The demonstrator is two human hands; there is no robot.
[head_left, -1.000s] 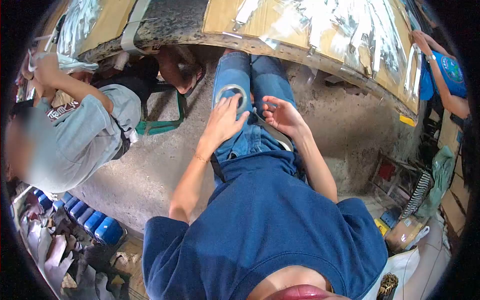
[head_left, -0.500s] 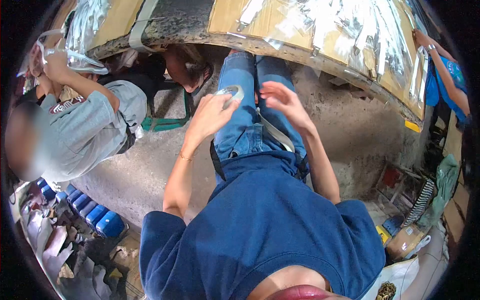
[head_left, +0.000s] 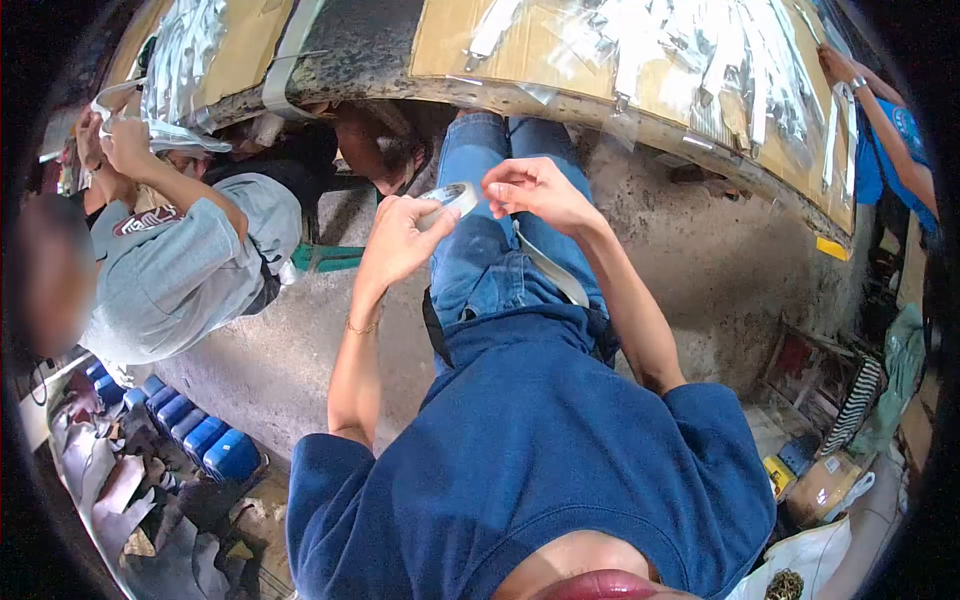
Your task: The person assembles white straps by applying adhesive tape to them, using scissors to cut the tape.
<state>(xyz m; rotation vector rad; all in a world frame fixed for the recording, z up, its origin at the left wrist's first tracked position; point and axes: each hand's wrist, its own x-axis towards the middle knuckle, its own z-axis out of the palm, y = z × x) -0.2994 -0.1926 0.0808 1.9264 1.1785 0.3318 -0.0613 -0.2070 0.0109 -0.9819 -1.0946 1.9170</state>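
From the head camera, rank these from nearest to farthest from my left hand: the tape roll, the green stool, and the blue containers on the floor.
1. Tape roll: held in the left hand.
2. Green stool: just left of that hand, on the floor.
3. Blue containers: far lower left.

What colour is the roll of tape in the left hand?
Whitish-grey roll of tape, seen in the head view, held by the left hand.

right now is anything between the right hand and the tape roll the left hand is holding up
Nothing visible. The left hand grips the tape roll, and the right hand has its fingertips right at the roll's edge.
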